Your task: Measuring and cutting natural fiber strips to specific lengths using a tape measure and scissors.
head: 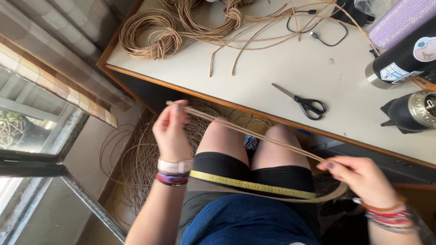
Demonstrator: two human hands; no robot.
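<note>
Between the hands [172,134] ran tan cord [254,134]; below it lay a yellow tape measure [250,184] across black shorts [227,165]. Beyond, black-handled scissors [309,106] rested on the cream worktop [272,59], beside a lilac-patterned case [399,20].

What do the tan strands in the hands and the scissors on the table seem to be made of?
Tan strands: probably twisted paper or plant-fibre cord, matte, judging by their dull, stiff curves. Scissors: grey metal blades with a slight sheen, and black handles that look like smooth plastic.
</note>
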